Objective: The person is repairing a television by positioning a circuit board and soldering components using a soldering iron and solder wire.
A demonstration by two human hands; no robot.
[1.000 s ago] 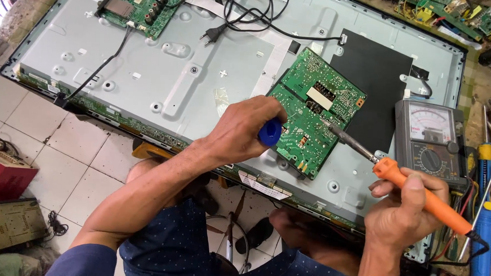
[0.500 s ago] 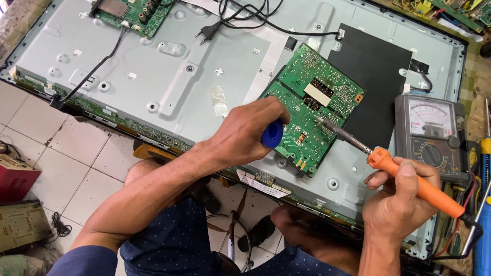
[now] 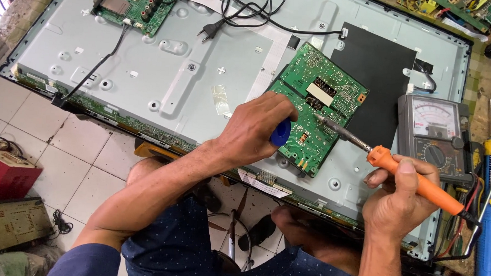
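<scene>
The green circuit board (image 3: 317, 116) lies tilted on the grey back panel (image 3: 166, 70) of an opened flat screen. An orange-handled soldering iron (image 3: 412, 179) is clasped in the right hand (image 3: 398, 206), tip at the board's middle. A blue-handled tool (image 3: 280, 132) is enclosed by the left hand (image 3: 254, 130). Soldering appears under way, not finished; the board is still unmounted.

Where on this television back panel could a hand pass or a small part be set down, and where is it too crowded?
Bare grey metal lies between the upper green circuit board and the left hand, below the power plug. The black sheet is free too. It is crowded around the centre circuit board, where the soldering iron in the right hand works, and by the multimeter.
</scene>
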